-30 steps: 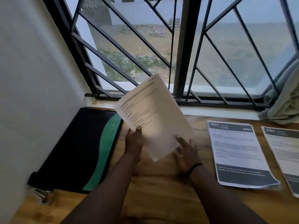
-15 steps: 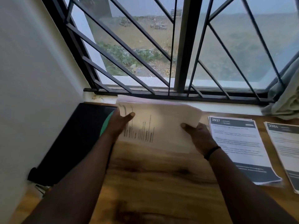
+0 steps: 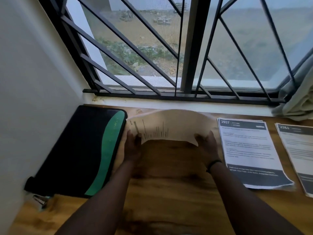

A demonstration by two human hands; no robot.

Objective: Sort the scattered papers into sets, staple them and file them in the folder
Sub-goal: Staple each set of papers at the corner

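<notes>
A white set of papers [image 3: 171, 126] arches over the wooden table [image 3: 169, 192], turned sideways with its print running across. My left hand [image 3: 133, 146] grips its left end, thumb on top. Its right end is held by my right hand [image 3: 207, 145], which wears a black wristband. A black folder with a green stripe [image 3: 81, 150] lies shut at the left against the wall. A printed set headed 2937 [image 3: 250, 150] lies flat to the right, and another set headed 2384 [image 3: 298, 150] lies beyond it, cut by the frame edge.
A barred window [image 3: 169, 48] and its sill [image 3: 169, 106] run along the table's far edge. A white wall [image 3: 33, 82] closes the left side. A small metal object [image 3: 39, 200] lies at the folder's near corner. A bunched curtain [image 3: 298, 99] hangs at the far right.
The papers came down from an upright, tilted hold to a low sideways arch near the table. Both hands moved apart to its two ends and further from me.
</notes>
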